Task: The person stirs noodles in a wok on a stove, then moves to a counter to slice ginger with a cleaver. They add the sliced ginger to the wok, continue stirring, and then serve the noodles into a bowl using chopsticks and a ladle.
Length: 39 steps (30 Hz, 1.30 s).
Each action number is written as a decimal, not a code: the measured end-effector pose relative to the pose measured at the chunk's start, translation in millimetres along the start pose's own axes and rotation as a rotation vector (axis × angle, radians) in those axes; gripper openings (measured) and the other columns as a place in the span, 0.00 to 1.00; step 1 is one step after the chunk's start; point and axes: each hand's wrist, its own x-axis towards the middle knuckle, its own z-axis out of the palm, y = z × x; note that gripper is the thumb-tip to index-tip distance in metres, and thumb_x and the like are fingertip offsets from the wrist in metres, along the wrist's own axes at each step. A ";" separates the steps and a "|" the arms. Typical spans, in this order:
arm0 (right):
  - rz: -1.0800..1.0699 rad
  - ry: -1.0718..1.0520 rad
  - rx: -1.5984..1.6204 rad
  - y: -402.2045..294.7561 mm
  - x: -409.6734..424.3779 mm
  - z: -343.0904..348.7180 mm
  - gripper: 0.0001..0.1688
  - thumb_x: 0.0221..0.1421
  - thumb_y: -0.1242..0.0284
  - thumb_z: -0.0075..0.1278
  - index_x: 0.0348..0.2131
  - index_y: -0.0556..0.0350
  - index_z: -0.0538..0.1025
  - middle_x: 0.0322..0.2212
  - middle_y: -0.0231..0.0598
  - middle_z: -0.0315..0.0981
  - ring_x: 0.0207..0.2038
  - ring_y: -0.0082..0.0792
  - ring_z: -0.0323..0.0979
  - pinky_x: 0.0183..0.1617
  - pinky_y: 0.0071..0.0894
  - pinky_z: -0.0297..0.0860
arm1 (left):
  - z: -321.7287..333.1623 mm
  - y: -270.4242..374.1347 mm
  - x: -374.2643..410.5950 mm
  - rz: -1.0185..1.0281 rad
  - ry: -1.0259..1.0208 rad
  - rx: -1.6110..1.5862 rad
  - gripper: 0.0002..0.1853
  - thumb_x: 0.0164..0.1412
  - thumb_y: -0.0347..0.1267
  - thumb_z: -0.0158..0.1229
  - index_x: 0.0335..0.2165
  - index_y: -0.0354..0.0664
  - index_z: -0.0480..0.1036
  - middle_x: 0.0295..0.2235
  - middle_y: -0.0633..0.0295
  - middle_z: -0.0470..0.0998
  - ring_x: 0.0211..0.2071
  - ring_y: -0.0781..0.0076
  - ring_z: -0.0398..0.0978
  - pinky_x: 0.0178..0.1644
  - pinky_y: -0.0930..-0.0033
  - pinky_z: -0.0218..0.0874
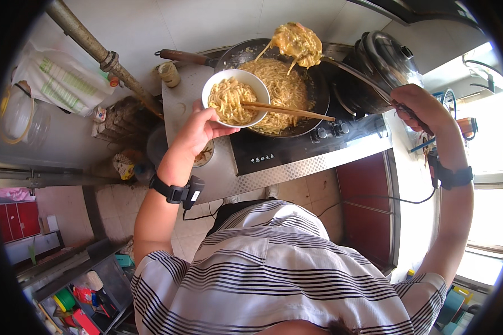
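Note:
My left hand (203, 125) grips a white bowl (263, 93) by its near left side. Noodles (230, 98) fill the bowl, and a pair of wooden chopsticks (293, 111) rests in it, jutting out to the right. Behind and partly under the bowl, a dark wok (323, 100) of noodles in yellowish sauce stands on the gas stove (276, 153). In my right hand (421, 106) is the handle of a ladle (356, 73). Its head, hidden under a heap of saucy noodles (297, 44), is held above the wok's far side; some strands hang down.
A glass jar (169, 75) stands left of the wok's wooden handle (184, 56). Right of the wok is a dark pot with a glass lid (392, 54). A patterned dish (204, 154) sits partly hidden below my left hand. A rusty pipe (105, 58) rises at the left.

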 end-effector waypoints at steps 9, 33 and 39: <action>-0.047 -0.004 -0.037 -31.3 -30.9 -5.1 0.15 0.57 0.66 0.39 0.20 0.54 0.66 0.08 0.25 0.58 0.07 0.14 0.51 0.09 0.15 0.47 | 6.5 -8.8 23.9 -0.040 -0.008 -0.073 0.14 0.49 0.26 0.45 0.34 0.35 0.51 0.38 0.42 0.65 0.36 0.45 0.73 0.39 0.50 0.71; -0.699 0.630 -1.129 -2.7 -5.9 73.8 0.10 0.54 0.69 0.47 0.27 0.57 0.67 0.19 0.46 0.68 0.24 0.48 0.70 0.28 0.38 0.67 | 17.5 -5.7 14.1 0.055 -0.116 -0.118 0.26 0.48 0.24 0.42 0.47 0.37 0.46 0.46 0.42 0.62 0.39 0.44 0.72 0.41 0.52 0.70; -0.751 0.555 -0.892 9.7 -1.5 66.6 0.10 0.56 0.70 0.46 0.26 0.58 0.69 0.16 0.42 0.67 0.19 0.37 0.70 0.22 0.31 0.65 | 12.3 -9.0 10.5 0.083 -0.104 -0.086 0.34 0.48 0.25 0.41 0.55 0.41 0.44 0.49 0.46 0.63 0.43 0.46 0.71 0.43 0.54 0.70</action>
